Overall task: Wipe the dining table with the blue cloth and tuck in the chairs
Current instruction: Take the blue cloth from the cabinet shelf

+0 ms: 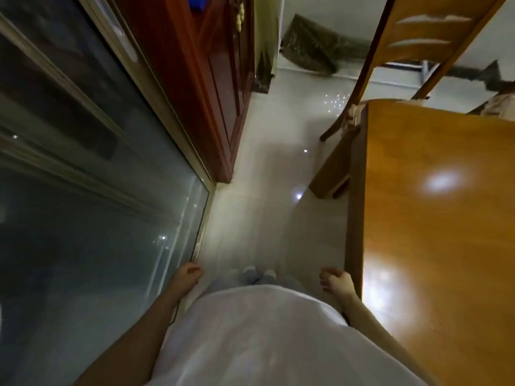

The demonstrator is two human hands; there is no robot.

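- The person stands in the narrow aisle, glass door (97, 190) to the left and dining table (434, 218) to the right, looking straight down the floor (264, 162).
- The left hand (187, 277) hangs at the side, close to the door frame, fingers loosely curled and holding nothing.
- The right hand (335, 282) hangs just beside the table's near corner, fingers loosely bent and also holding nothing. To my eye these are walking arms, not working arms.
- The blue cloth is in neither hand and nowhere on the visible tabletop. A scrap of blue (196, 0) peeks from the red-brown cabinet (217, 79) at the top edge, but too little shows to say what it is.
- The tabletop is glossy under the lamp glare; whether it has been wiped, I cannot tell.
- The chair (412, 40) stands at the table's far end, its back leaning out over the aisle side. It looks pulled out rather than tucked.
- My judgement: with free hands and a body squared down the aisle, the chair is the likely next job. It calls for a walk forward, a grip on the backrest and a push inward.
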